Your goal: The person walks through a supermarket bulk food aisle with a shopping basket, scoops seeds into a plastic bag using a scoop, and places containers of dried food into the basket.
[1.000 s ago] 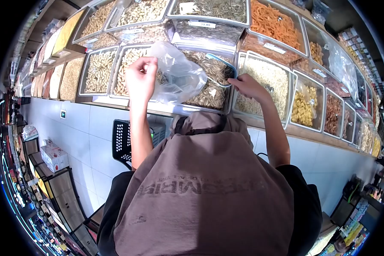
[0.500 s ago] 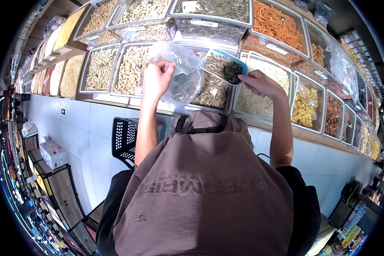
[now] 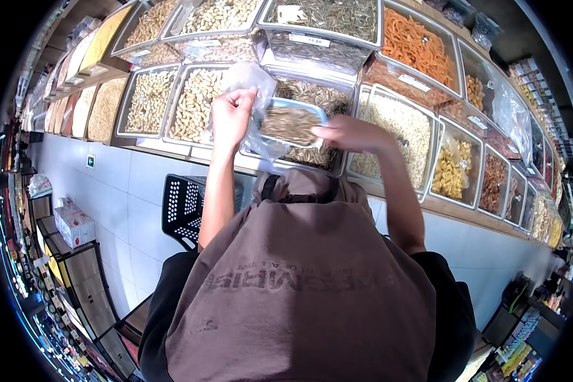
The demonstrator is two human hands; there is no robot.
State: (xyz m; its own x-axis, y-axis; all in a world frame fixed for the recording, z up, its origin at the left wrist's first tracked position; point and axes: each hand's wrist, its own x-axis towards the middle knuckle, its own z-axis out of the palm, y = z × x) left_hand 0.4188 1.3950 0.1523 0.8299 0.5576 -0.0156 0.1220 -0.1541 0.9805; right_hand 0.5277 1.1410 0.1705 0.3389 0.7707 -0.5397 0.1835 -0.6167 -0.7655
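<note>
Spreading across the foreground, the person's brown top (image 3: 299, 274) lay nearest. Beyond it, the left hand (image 3: 234, 111) had thumb and fingers pinched together on a clear plastic bag (image 3: 247, 75) that hung loose and creased. The right hand (image 3: 345, 134), blurred, had its fingers curled in on the end of a blue-rimmed scoop (image 3: 319, 111); the grip was partly hidden. The scoop, loaded with striped sunflower seeds (image 3: 290, 122), was over the seed bin (image 3: 318, 76), its left end at the bag; whether that end was inside could not be told. Held by one hand only, the bag could have sagged or folded against the scoop's lip, sending seeds outside it. A tilt made too early would likely have dropped them into the bin; one too far left could have mixed them with the in-shell peanuts (image 3: 194, 108). Farther back, the price label (image 3: 309, 40) seemed well away from any spill.
</note>
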